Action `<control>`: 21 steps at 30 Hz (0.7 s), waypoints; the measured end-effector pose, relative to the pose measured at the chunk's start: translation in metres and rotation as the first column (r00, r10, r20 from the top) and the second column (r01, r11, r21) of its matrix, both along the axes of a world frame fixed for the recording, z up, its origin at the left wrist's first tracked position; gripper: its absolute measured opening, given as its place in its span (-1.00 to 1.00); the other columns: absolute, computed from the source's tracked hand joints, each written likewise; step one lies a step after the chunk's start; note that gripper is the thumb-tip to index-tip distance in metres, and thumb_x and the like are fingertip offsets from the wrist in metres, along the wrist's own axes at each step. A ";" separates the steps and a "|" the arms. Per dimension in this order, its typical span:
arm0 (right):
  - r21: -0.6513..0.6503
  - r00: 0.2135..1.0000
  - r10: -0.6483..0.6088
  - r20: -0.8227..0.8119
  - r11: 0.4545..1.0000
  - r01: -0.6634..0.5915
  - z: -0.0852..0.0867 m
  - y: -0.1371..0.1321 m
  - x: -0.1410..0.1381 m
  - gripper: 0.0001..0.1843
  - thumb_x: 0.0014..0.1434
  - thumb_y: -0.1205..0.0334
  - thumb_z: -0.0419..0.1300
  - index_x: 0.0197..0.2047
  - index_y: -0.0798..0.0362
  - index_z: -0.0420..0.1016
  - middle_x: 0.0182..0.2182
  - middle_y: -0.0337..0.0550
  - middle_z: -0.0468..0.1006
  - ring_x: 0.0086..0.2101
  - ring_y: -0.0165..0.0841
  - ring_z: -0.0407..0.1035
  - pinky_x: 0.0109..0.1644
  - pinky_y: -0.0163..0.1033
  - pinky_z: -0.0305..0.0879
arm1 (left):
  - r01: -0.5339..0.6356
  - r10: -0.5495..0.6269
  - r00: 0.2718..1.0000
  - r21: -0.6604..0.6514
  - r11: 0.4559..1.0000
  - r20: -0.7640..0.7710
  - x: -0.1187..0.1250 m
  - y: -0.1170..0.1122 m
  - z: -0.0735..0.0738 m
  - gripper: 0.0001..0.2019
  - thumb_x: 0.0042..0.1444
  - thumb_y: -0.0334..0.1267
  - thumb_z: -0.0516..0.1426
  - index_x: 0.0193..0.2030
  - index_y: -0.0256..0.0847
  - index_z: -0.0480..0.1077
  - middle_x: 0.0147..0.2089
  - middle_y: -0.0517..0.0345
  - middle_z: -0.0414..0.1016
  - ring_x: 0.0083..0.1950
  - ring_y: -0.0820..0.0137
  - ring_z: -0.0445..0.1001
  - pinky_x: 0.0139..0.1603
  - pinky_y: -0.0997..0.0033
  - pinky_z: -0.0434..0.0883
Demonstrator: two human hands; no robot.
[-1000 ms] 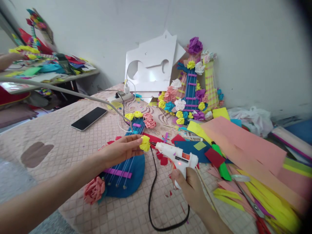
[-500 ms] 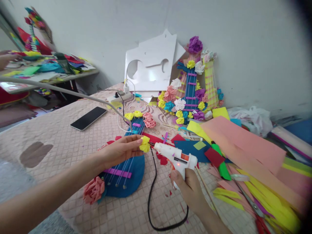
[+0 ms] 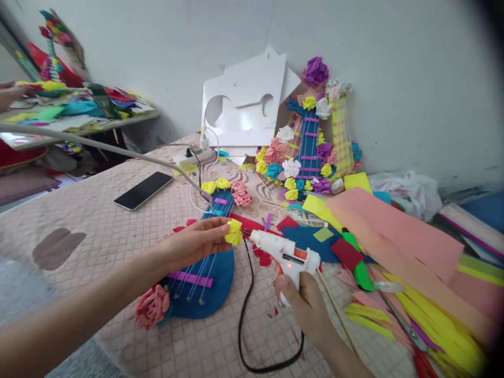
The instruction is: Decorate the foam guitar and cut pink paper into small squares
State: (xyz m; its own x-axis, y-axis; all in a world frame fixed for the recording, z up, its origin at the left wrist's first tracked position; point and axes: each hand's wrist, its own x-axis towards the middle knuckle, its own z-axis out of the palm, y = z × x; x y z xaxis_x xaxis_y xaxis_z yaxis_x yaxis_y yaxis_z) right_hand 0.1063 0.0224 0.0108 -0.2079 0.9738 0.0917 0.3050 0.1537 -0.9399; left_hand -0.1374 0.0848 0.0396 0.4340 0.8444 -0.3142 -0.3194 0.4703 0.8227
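Between the fingertips of my left hand (image 3: 205, 236) is a yellow paper flower (image 3: 234, 232), held above a blue paper guitar (image 3: 214, 286). My right hand (image 3: 305, 302) grips a white hot glue gun (image 3: 287, 254) by its handle, and a small light glows on its side. The gun's dark nozzle points left at the flower, touching or very near it. The guitar lies on the table with strings, purple strips and a pink paper rose (image 3: 153, 306) at its lower end. Yellow and pink flowers sit at its head. My left hand hides part of its middle.
A phone (image 3: 144, 190) and a power strip (image 3: 192, 156) lie at the back left. Decorated paper guitars (image 3: 309, 142) lean on the wall beside white cut-out board (image 3: 244, 115). Coloured paper (image 3: 397, 226) and scissors (image 3: 409, 331) cover the right. Another person's hand (image 3: 13, 94) shows far left.
Hardly anything differs: the view has shifted very slightly. Both hands keep the flower and the glue gun in the same positions.
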 end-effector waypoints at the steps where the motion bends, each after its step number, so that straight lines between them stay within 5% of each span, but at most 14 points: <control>1: -0.005 1.000 0.009 -0.004 1.000 -0.009 0.000 0.000 0.000 -0.60 0.21 -0.03 0.02 -0.54 0.06 0.24 -0.68 -0.31 0.19 -0.62 -0.46 0.11 -0.57 -0.37 0.05 | -0.001 0.001 1.000 0.008 1.000 0.003 0.000 0.000 0.000 -0.74 0.07 -0.21 0.21 -0.10 -0.21 0.40 -0.04 0.05 0.46 -0.09 0.43 0.45 -0.09 0.46 0.38; 10: -0.064 0.998 0.031 -0.050 0.997 -0.035 -0.005 0.000 -0.001 -0.60 0.16 -0.05 0.07 -0.56 0.05 0.24 -0.66 -0.30 0.22 -0.62 -0.46 0.11 -0.59 -0.37 0.08 | -0.039 0.040 0.999 0.039 0.998 -0.028 -0.011 0.003 0.006 -0.75 0.04 -0.24 0.23 -0.14 -0.24 0.41 -0.09 0.04 0.47 -0.13 0.42 0.46 -0.12 0.45 0.39; 14: -0.079 0.998 -0.008 -0.055 0.997 0.003 -0.005 0.000 -0.001 -0.55 0.16 -0.08 0.06 -0.60 0.05 0.22 -0.68 -0.29 0.20 -0.63 -0.47 0.10 -0.59 -0.36 0.08 | -0.015 0.044 0.979 0.144 0.989 -0.200 -0.031 0.010 0.012 -0.74 0.02 -0.19 0.23 -0.14 -0.19 0.41 -0.13 0.10 0.48 -0.13 0.40 0.45 -0.10 0.42 0.38; 21: -0.107 0.996 -0.070 -0.059 0.992 0.064 -0.013 0.003 0.002 -0.52 0.15 -0.13 0.06 -0.60 0.05 0.23 -0.70 -0.25 0.25 -0.62 -0.43 0.16 -0.59 -0.33 0.12 | 0.203 0.109 0.713 0.354 0.913 -0.692 -0.087 0.032 0.012 -0.63 -0.06 -0.15 0.25 -0.09 -0.19 0.38 -0.15 0.08 0.49 -0.17 0.33 0.47 -0.19 0.39 0.39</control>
State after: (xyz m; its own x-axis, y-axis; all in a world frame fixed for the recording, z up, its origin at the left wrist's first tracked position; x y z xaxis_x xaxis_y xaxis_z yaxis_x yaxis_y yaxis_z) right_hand 0.1085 0.0249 -0.0019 -0.1390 0.9903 -0.0012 0.2509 0.0340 -0.9674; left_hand -0.2244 0.1166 0.0513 0.2707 0.9418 -0.1995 0.4194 0.0712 0.9050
